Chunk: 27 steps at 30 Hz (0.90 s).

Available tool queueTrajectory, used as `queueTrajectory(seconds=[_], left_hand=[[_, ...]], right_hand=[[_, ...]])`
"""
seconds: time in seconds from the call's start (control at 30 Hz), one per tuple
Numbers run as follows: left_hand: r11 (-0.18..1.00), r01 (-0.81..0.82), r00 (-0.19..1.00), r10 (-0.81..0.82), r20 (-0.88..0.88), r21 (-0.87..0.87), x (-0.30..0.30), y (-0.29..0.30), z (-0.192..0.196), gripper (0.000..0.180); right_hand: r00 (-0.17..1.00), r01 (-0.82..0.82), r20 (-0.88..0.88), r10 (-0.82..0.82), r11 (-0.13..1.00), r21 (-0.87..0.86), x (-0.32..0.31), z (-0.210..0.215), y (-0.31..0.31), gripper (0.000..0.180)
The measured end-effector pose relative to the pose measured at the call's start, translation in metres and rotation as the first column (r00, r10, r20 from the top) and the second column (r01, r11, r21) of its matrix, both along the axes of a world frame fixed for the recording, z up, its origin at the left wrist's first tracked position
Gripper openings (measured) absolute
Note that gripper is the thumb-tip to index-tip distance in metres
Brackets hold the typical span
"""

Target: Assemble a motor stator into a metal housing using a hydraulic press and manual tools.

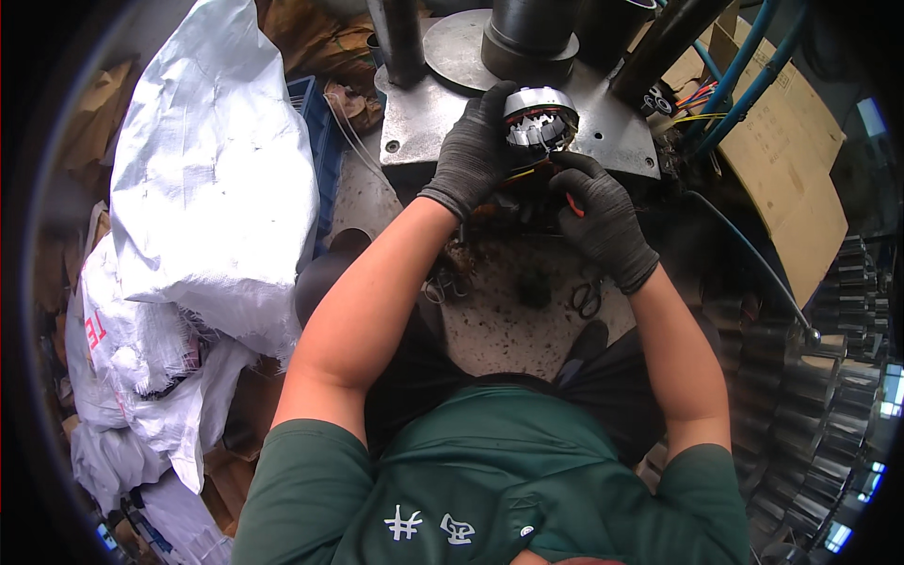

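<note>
My left hand (474, 149), in a dark grey knit glove, grips a motor stator (539, 130) from its left side. The stator is a round metal part with a silver rim and a ring of teeth inside, tilted toward me above the front of a steel plate. Yellow and red wires (521, 174) trail from its lower edge. My right hand (603, 209), gloved alike, is closed around a small tool with a red handle (574, 204). The tool's tip is at the stator's lower right edge; its exact kind is hidden by my fingers.
The steel plate (414, 122) carries thick columns and a cylinder (530, 47). White woven sacks (212, 169) and a blue crate (325, 155) stand left. Cardboard (786, 160), blue hoses (744, 80) and stacked metal rings (800, 424) are right. Scissors (586, 299) lie below my hands.
</note>
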<state>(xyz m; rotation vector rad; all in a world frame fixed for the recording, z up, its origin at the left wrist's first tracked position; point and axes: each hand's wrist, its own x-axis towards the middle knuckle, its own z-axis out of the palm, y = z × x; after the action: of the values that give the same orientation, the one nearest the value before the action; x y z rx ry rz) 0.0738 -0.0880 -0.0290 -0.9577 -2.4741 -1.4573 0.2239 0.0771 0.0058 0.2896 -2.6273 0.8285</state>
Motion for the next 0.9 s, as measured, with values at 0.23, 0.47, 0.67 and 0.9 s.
queueTrajectory(seconds=[0.23,0.47,0.67,0.9], left_hand=[[0.995,-0.042,0.999,0.041,-0.016,-0.089,0.001,0.002,0.007,0.095],[0.996,-0.046,0.997,0.041,-0.058,-0.081,0.0,0.002,0.003,0.089],[0.997,-0.026,0.993,0.017,-0.114,-0.071,-0.002,0.004,0.0,0.086],[0.999,0.006,0.998,-0.008,-0.057,-0.031,-0.006,0.006,-0.005,0.087]], right_hand=[[0.996,-0.033,0.083,0.038,0.998,-0.057,0.007,0.002,0.001,0.036],[0.997,-0.029,0.068,0.025,0.998,0.056,0.002,0.005,-0.005,0.036],[0.998,-0.001,-0.054,0.007,0.995,0.097,-0.008,0.002,-0.016,0.021],[1.0,-0.028,-0.003,0.029,0.995,0.096,0.001,0.009,-0.017,0.024]])
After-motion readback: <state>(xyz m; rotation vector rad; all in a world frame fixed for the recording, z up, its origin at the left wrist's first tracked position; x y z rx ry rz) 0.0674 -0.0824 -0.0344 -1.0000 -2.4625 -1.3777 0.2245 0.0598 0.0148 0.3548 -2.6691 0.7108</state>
